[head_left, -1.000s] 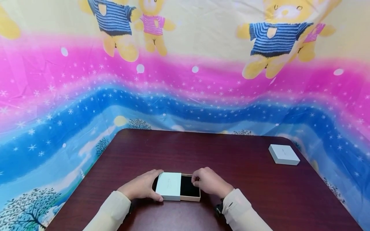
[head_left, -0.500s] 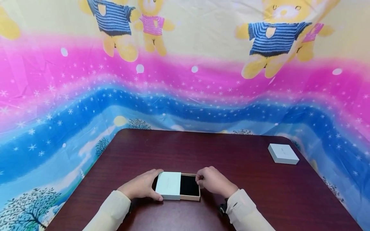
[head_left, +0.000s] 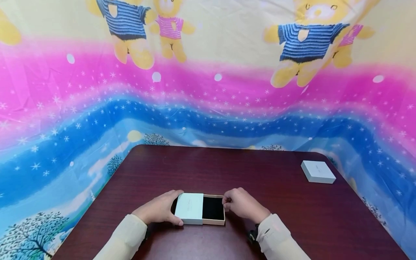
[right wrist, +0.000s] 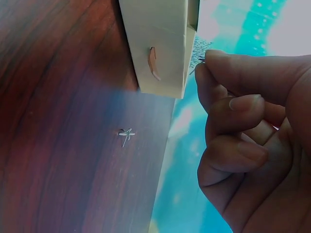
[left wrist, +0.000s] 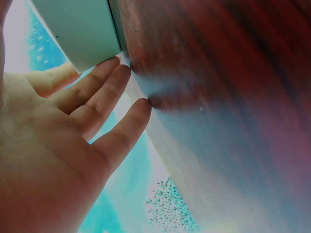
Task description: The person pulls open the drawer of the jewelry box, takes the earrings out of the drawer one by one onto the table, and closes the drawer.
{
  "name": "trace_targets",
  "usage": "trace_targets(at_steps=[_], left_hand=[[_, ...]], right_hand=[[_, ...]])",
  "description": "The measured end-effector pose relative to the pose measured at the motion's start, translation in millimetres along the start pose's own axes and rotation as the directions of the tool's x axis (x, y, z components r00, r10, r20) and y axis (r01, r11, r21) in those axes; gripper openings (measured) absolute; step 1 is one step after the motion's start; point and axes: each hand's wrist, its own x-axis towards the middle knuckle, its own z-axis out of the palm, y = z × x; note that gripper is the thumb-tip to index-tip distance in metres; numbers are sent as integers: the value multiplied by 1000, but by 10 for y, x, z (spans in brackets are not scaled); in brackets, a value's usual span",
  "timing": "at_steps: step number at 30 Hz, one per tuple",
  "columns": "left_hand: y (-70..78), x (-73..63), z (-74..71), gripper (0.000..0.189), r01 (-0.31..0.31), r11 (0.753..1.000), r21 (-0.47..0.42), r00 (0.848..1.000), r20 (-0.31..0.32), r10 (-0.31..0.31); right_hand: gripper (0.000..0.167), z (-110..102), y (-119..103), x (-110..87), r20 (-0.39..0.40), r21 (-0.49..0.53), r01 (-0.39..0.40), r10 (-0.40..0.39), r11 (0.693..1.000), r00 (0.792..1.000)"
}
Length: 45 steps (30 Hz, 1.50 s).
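Currently both arms reach forward over the table (head_left: 208, 169) from the near edge, forearms angled inward, pale cuffs (head_left: 131, 226) at the wrists. Box (head_left: 189, 208) lies flat between the hands, its white cover toward the left, its drawer (head_left: 213, 208) partly out toward the right, black lining showing. Left hand (head_left: 159, 210) grips the cover's left end: thumb at the near corner, forefinger at the far corner, palm turned toward the box. Left wrist view gives the other fingers only slightly bent, tips along the cover's edge; the little finger stands apart, its tip down at the table surface. Right hand (head_left: 241, 204) is bent at the wrist, knuckles up, beside the drawer's open end. Its thumb and forefinger pinch a small thin piece (right wrist: 200, 62), kind unclear; remaining fingers curl toward the palm. Whether these fingertips touch the drawer rim cannot be told. Brown tab (right wrist: 153, 63) sits on the drawer's end face. Small silvery item (right wrist: 127, 133) lies on the table near that end, shape too blurred to name. Second white box (head_left: 318, 171) rests at the table's far right, well apart from both hands.
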Motion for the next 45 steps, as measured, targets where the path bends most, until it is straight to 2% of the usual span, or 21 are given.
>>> trace_targets(at_steps=[12,22,30,45], left_hand=[[2,-3,4,109,0,1000,1,1000,5,0],[1,14,10,108,-11,1000,17,1000,2,11],[9,16,-1,110,7,1000,11,1000,12,-7],[12,10,-26,109,-3,1000,-2,1000,15,3]], right_hand=[[19,-1,67,-43,-24,-2,17,-17,1000,1000],[16,4,150,-85,-10,-13,-44,44,999,999],[16,-1,197,-118,-13,-15,-71,71,997,997],[14,0,267,-156,-15,-2,-54,54,999,998]])
